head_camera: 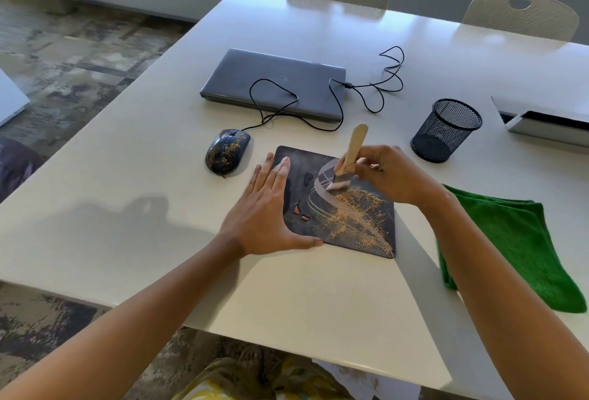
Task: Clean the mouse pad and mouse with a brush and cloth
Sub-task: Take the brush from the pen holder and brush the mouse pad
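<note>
A pale table (pixel 318 288) holds the dark mouse pad (pixel 344 208), strewn with golden crumbs (pixel 360 211). The left hand (pixel 267 211) lies flat, pinning its near-left corner; the right hand (pixel 389 173) grips a brush (pixel 347 157), bristles on the pad. Short strokes toward one edge seem best. The mouse (pixel 227 151), also crumbed, sits just left; the green cloth (pixel 516 246) waits at right.

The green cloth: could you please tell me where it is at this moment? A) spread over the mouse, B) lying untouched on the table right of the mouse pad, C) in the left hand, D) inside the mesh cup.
B: the green cloth lies on the table right of the mouse pad, with neither hand on it.
</note>
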